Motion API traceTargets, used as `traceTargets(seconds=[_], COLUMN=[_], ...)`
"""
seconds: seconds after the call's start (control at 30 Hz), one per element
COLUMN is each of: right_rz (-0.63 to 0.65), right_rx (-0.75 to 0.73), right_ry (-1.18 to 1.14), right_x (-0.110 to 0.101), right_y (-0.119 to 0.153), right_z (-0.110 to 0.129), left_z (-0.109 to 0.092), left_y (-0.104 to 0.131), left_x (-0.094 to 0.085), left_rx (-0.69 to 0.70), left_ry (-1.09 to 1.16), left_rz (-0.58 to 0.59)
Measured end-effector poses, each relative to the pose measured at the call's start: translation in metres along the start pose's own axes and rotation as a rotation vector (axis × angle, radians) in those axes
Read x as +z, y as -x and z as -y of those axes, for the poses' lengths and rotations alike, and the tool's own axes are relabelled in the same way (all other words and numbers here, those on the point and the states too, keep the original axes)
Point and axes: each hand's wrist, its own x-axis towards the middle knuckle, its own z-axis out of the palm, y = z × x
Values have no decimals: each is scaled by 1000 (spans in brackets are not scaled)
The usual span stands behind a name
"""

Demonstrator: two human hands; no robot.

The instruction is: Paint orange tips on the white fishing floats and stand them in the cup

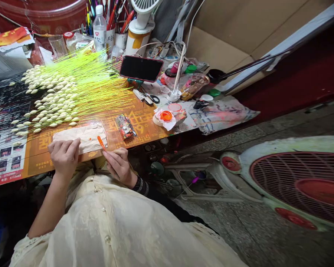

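My left hand is closed in a pinch at the table's front edge, over the left end of a pale cloth. Whatever its fingertips hold, if anything, is too small to make out. In my right hand is a slim tool with an orange tip, pointing up and left above the cloth's right end. A tiny orange spot marks the cloth between the hands. Beyond it lie many cream, seed-shaped pieces on thin yellow-green stems. To the right sits a small pot of orange paint.
A paint-smeared packet lies right of the cloth. Farther back are scissors, a phone on a stand, a water bottle and a small white fan. A large fan stands on the floor at right.
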Motion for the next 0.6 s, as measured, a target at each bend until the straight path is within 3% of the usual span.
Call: traceTargets(seconds=[0.3,0.47,0.6], right_rz=[-16,45,-8], right_rx=[21,64,51], right_ry=[35,63,16], right_x=[0,-2,-1], right_y=[-6,-5,-3], right_z=[5,5,4], left_z=[1,0,0], left_y=[4,3,2], left_x=[1,1,1], left_rx=[-69,-60,-33], left_ry=[28,26,16], left_rz=[44,42,15])
